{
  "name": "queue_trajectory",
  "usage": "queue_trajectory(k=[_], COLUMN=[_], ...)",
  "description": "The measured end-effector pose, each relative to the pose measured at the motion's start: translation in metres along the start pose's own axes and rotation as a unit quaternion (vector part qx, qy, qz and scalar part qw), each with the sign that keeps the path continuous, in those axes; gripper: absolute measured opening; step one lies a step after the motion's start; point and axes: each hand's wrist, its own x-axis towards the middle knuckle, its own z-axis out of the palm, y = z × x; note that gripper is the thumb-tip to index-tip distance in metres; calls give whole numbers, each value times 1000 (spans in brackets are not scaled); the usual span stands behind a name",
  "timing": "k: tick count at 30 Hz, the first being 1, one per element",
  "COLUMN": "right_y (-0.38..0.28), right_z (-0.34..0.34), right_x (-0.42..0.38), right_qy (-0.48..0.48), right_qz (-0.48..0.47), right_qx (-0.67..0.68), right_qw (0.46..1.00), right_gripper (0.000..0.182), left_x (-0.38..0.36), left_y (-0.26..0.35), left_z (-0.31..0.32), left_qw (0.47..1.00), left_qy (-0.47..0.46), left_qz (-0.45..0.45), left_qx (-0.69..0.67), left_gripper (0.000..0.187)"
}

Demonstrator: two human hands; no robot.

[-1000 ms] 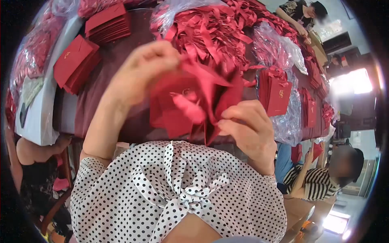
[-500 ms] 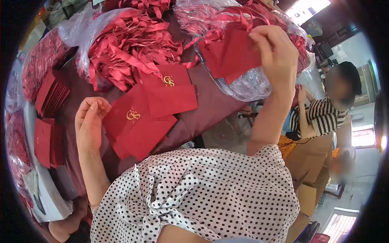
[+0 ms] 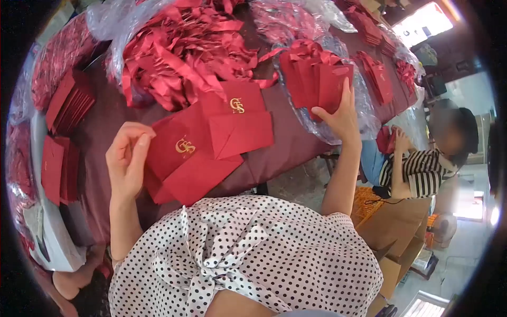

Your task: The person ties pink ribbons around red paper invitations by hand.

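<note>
My left hand is closed in a pinch at the left edge of a red envelope with gold lettering. What sits between its fingertips, if anything, is hidden. Overlapping that envelope is a second red envelope, also with gold lettering, its lower flap folded out. My right hand has its thumb and fingers spread against the lower right of a fanned stack of red envelopes with ribbons, which lies on clear plastic.
Loose red ribbons are heaped at the back. Two stacks of red envelopes, one upper and one lower, stand at the left. More red envelopes lie at the far right. A person in a striped shirt sits at the right.
My right hand has lowered and its fingers have spread; the ribboned envelopes it held now rest in the fanned stack. My left hand stays at the envelope's edge. The view has shifted slightly.
</note>
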Motion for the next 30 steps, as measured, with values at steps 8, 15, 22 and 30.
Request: queue_trajectory(k=[8,15,22,30], right_y=[-12,-132,-158,-246], right_z=[24,32,38,50], right_x=[22,-13,-55,-72], right_qy=[112,-153,-167,-235], right_qz=[-118,-298,-344,-415], right_qx=[-91,183,247,291], right_qw=[983,924,890,829], right_gripper=[93,85,76,63], left_x=[0,-3,-7,2], left_y=[3,9,7,8], left_z=[1,2,-14,-23], left_qw=[958,917,911,973], left_qy=[-82,-233,-303,37], left_qz=[169,218,138,-3], left_qx=[218,239,242,230], left_gripper=[11,39,29,14])
